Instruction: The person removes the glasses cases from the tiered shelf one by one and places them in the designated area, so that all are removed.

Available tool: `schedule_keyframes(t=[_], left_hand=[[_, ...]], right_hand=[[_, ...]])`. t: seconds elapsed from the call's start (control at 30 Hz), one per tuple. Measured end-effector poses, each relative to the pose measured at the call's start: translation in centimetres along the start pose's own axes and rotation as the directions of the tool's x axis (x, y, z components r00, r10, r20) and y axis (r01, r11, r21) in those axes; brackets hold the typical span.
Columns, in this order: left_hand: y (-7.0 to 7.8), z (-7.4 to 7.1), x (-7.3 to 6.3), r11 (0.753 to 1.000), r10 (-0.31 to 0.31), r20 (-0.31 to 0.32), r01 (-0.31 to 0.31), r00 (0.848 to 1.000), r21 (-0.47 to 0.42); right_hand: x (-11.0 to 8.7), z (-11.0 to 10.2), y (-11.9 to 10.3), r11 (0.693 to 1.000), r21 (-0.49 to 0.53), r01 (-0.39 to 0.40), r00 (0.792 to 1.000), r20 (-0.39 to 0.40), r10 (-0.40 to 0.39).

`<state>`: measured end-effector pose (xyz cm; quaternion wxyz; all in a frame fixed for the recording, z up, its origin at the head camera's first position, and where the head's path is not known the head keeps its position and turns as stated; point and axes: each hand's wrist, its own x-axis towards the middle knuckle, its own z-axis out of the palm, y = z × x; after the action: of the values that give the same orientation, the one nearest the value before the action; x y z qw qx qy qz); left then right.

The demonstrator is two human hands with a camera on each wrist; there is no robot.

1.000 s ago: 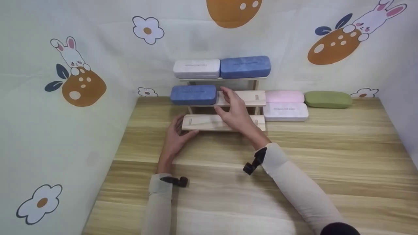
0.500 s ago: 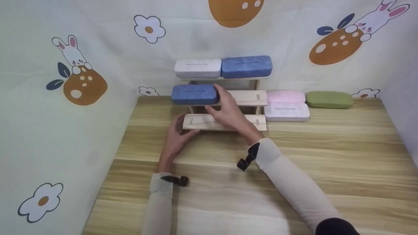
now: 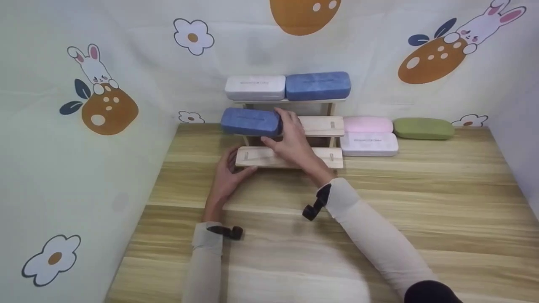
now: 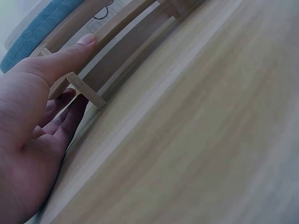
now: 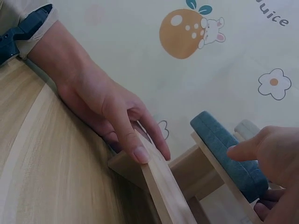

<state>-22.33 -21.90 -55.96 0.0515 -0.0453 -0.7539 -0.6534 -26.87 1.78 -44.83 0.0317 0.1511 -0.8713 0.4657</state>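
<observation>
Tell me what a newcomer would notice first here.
Probably the blue eyeglass case at the left end of the middle tier of the wooden rack, with the right hand holding its right end. The left hand grips the rack's lower left end. A large rabbit-and-fruit print also stands out on the backdrop's upper right.

From afar I see beige sleeves (image 3: 206, 269), black wrist cameras (image 3: 310, 211) at the cuffs (image 3: 343, 195), a bare left hand (image 3: 228, 176) and right hand (image 3: 293, 142).
</observation>
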Motion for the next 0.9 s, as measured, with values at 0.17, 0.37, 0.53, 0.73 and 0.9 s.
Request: schedule_keyframes(t=[0.17,0.37,0.53,0.73,0.9], left_hand=[[0.0,-0.1,0.0,1.000,-0.006,0.003,0.006,1.000,0.014],[0.0,-0.1,0.0,1.000,-0.010,0.004,0.010,1.000,0.020],[0.1,-0.1,-0.1,1.000,-0.019,0.004,0.019,1.000,0.001],[0.1,0.0,-0.1,1.000,0.001,0.010,-0.001,1.000,-0.012],[0.1,0.0,0.0,1.000,0.005,0.002,-0.005,1.000,-0.005]], right_hand=[[0.2,0.5,0.0,0.999,-0.015,-0.030,0.997,-0.066,0.029],[0.2,0.5,0.4,1.000,-0.001,-0.014,0.992,-0.124,0.014],[-0.1,0.0,0.7,0.998,0.067,0.015,0.989,-0.145,-0.005],[-0.8,-0.5,1.2,0.981,0.192,0.031,0.988,-0.153,-0.001],[-1.5,-1.2,1.8,0.970,0.237,0.054,0.985,-0.171,-0.013]])
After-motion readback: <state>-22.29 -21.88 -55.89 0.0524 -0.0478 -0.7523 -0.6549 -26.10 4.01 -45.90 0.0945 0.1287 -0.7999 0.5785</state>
